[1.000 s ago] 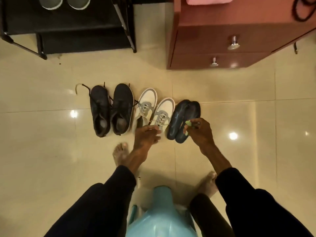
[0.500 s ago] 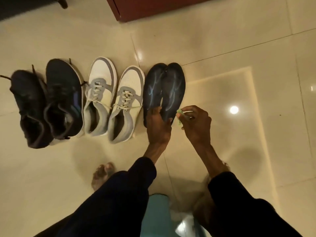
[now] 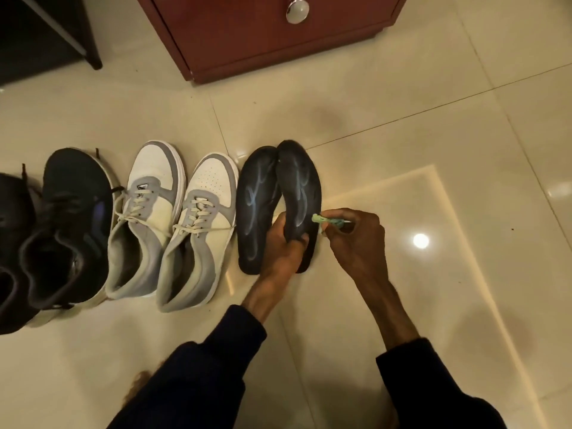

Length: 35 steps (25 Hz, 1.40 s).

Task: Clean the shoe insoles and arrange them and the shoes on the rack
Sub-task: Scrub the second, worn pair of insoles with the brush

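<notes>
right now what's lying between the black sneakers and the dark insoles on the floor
A pair of white and grey sneakers, side by side, sits between the black sneakers and the dark insoles, as the head view shows.

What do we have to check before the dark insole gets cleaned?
1. Left hand grips the held insole near its heel: ok.
2. Right hand pinches the small green tool: ok.
3. Tool touches that insole: cannot tell.
4. Other insole lies on the floor: ok.
5. White shoes on the rack: not ok, they stand on the floor.
</notes>
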Tool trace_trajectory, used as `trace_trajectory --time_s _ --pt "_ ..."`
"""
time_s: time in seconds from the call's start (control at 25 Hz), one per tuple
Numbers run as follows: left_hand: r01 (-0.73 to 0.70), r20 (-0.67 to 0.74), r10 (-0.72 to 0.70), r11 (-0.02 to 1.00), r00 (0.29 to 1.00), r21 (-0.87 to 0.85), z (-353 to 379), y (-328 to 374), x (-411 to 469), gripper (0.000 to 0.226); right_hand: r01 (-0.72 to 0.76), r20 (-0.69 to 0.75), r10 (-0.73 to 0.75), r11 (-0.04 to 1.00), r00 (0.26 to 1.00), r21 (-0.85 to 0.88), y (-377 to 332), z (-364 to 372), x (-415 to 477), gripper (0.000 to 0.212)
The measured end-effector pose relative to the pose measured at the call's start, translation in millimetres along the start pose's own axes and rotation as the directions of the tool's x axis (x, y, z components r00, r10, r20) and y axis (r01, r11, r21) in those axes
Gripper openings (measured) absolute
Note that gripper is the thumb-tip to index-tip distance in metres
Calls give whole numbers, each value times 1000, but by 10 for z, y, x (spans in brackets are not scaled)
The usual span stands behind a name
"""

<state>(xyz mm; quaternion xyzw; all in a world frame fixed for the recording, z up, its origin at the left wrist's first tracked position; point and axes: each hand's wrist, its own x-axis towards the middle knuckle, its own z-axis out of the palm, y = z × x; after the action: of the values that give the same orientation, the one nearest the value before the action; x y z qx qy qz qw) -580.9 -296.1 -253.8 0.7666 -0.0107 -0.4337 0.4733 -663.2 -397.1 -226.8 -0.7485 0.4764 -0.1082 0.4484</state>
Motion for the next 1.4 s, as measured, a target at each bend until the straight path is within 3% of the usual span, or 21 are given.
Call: trace_trajectory --time_s 0.08,0.16,0.24,0.32,0.48,0.6,0.76,0.84,0.96,1.0,1.08,1.16,1.28,1.32,1.4 --pt "52 173 -1 956 985 -290 -61 126 49 52 92 50 -92 996 995 0 -102 -122 120 15" --pt "204 346 21 774 938 -600 -107 330 6 50 209 88 -204 977 975 -51 -259 -248 182 14" --pt "334 447 49 592 893 -733 -167 581 -102 42 343 60 -339 932 939 -114 -439 -364 183 13" --pt "354 458 80 523 885 -775 -222 839 -215 37 444 29 -448 873 893 -203 -687 -491 139 11" --pt "313 481 149 590 864 -744 -335 1427 -550 58 625 -1 -670 692 742 -362 -1232 -778 -71 13" --pt "286 518 211 636 829 -717 -453 1799 -918 56 626 -55 -687 689 724 -366 -1614 -1002 -338 13" --pt "235 525 263 674 810 -701 -658 2097 -1539 61 745 153 -749 569 644 -348 -1993 -1455 -844 11" --pt "190 517 300 692 802 -696 -708 2136 -1747 63 728 178 -729 564 661 -390 -2143 -1671 -927 10" --pt "167 505 304 703 808 -691 -770 2174 -2065 51 643 -23 -752 580 659 -500 -2313 -1796 -1075 12" --pt "163 503 303 706 810 -689 -801 2193 -2121 52 673 -10 -771 562 637 -480 -2354 -1769 -1168 13" --pt "175 522 313 705 793 -688 -904 2205 -2206 55 778 153 -790 516 594 -358 -2381 -1721 -1387 14" --pt "178 541 319 714 778 -677 -1004 2126 -2272 55 791 264 -756 510 599 -337 -2388 -1796 -1494 14" --pt "200 561 312 714 767 -671 -1045 2028 -2405 46 693 68 -767 532 637 -487 -2407 -1909 -1462 17" --pt "205 559 304 712 772 -671 -1050 1999 -2418 43 705 63 -777 529 626 -472 -2415 -1878 -1511 17" --pt "197 534 296 705 792 -682 -1069 1943 -2411 40 796 200 -784 516 588 -316 -2368 -1732 -1662 16"
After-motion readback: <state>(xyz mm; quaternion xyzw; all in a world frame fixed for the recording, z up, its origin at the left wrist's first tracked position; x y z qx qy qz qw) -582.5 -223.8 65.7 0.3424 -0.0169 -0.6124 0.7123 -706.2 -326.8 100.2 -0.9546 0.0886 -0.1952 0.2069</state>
